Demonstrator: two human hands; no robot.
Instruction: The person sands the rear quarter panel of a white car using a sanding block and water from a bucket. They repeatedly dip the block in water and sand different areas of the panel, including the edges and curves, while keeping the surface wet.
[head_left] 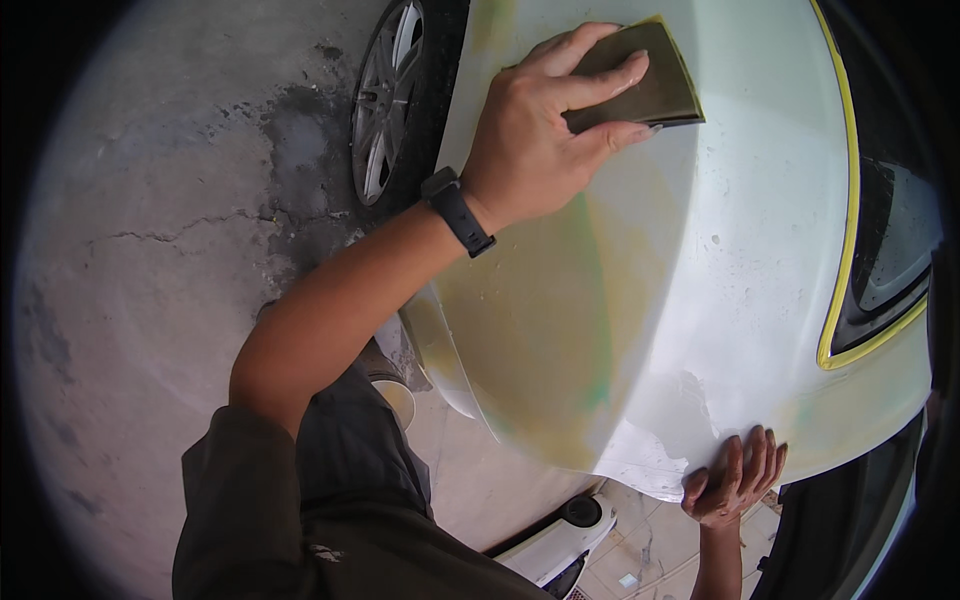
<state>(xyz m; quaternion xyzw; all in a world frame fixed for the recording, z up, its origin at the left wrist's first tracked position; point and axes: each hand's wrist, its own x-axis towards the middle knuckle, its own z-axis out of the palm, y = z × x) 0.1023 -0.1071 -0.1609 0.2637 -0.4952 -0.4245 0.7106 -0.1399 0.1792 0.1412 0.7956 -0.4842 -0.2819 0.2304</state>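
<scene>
My left hand [545, 125], with a black watch [458, 211] on its wrist, grips a sanding block [640, 80] faced in dark brown sheet with a yellow edge. The block lies on the upper part of a car body panel [540, 330], against its ridge line. Patches of grey, yellow and green show on the wet-looking panel, beside a whitish area. My right hand [738, 480] rests fingers outstretched on the panel's near lower edge, holding nothing. What lies under the block is hidden.
A car wheel [390, 100] stands at the upper left, beside wet stains on the concrete floor [170, 250]. Yellow tape [851, 190] borders the dark window [890, 240] at right. A bucket [395, 400] stands below the panel, and a white car part [560, 540] lies at the bottom.
</scene>
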